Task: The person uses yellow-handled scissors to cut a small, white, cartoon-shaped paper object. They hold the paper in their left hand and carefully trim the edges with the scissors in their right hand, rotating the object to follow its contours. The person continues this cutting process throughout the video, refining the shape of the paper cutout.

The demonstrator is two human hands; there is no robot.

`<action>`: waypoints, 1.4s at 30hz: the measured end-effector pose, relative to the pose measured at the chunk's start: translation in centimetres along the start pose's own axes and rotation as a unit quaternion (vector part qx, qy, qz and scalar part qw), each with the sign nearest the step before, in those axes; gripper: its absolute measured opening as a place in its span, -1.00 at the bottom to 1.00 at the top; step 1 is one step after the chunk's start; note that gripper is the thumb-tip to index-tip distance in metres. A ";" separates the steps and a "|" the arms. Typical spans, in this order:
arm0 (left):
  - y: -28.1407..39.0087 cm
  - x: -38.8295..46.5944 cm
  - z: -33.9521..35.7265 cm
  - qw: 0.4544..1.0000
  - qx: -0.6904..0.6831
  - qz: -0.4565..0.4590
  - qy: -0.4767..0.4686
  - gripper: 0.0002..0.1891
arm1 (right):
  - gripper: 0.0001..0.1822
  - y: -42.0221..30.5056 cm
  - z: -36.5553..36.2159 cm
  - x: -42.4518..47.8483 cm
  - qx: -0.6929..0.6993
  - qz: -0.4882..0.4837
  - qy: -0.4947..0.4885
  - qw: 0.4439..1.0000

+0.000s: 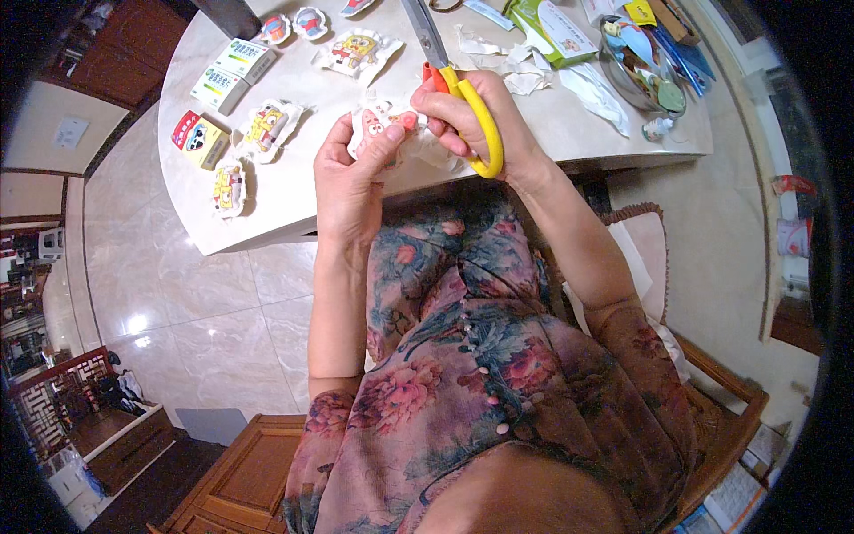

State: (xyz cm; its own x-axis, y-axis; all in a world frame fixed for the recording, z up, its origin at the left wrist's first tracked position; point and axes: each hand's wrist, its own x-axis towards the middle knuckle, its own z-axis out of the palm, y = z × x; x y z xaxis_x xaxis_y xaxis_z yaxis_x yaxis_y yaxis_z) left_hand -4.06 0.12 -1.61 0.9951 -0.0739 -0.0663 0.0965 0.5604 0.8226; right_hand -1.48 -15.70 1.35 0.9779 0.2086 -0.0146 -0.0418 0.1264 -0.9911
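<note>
My left hand [357, 160] pinches a small puffy paper piece [371, 129] that shows a pink starfish cartoon figure. At its right edge, the fingers of my right hand [477, 117] pinch white material. Scissors with yellow and orange handles [490, 127] hang on my right hand, their blades pointing away towards the table's far side. Similar puffy pieces with a yellow sponge figure lie beyond my hands [355, 52] and to the left [267, 129], with another near the table's left edge [229, 189]. Smaller red and blue ones [309, 23] lie at the far left.
On the pale table [193, 220], small boxes [220, 87] and a red and yellow box [199, 140] stand at left. Paper scraps [527, 73], a green tissue pack [557, 33], a cluttered metal bowl [640, 67] and a small bottle [657, 129] lie at right.
</note>
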 end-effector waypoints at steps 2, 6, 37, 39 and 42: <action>-0.1 -0.2 0.3 1.000 -0.002 0.001 0.008 -0.68 | -0.78 0.0 -0.1 -0.1 0.005 0.008 -0.007 1.000; 0.2 -0.5 0.5 1.000 0.020 0.007 0.010 -0.67 | -0.74 0.0 -0.8 -0.2 -0.008 0.034 -0.010 0.999; -0.6 0.1 0.2 0.998 -0.033 0.023 0.041 -0.78 | -0.52 0.2 -1.2 -1.0 -0.004 0.049 0.000 0.999; -0.4 0.1 0.0 0.998 -0.036 0.028 0.052 -0.78 | -0.46 0.1 -2.5 -1.9 -0.075 0.088 0.004 0.993; 0.0 0.3 -0.3 0.997 -0.029 0.040 0.054 -0.77 | -0.40 -0.5 -2.9 -3.6 -0.258 0.062 -0.003 0.964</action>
State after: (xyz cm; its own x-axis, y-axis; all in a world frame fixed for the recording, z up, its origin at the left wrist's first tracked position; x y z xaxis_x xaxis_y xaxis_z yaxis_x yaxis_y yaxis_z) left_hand -3.72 0.32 -1.82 0.9960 0.0610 -0.0658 0.0151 0.6085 0.7934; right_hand -4.41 -19.37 1.54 0.9705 0.1970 -0.1390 -0.0500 -0.3994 -0.9154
